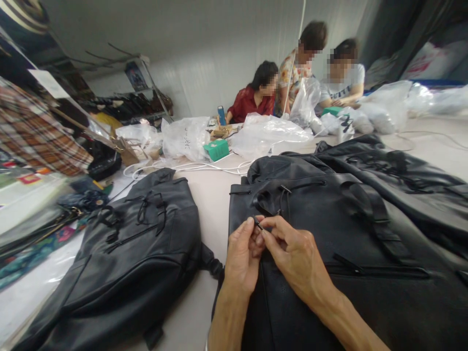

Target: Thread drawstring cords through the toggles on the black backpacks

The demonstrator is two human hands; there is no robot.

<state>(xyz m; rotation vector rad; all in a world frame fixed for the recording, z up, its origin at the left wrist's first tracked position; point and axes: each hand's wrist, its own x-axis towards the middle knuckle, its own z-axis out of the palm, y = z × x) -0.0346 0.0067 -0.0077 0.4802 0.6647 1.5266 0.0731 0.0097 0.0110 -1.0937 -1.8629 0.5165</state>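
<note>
Above a black backpack [310, 214] lying on the table, my left hand [243, 253] and my right hand [296, 251] meet with closed fingertips. Both pinch a thin black strip [258, 223], mostly covered by the fingers; whether it is a cord end or a zipper pull I cannot make out. Just behind my fingers are the bag's strap loop and a metal-ended zipper pull [285, 189]. Across the bag's front runs a zipped pocket [383, 270] with a black pull tab, to the right of my right hand. A second black backpack [146, 248] rests left of my hands.
Another black bag [405, 165] lies at the right. Clear plastic bags [272, 132], a green box [217, 149] and white cables [204, 165] line the table's far side. Three people sit or stand beyond it. A plaid sleeve [36, 131] shows at the left.
</note>
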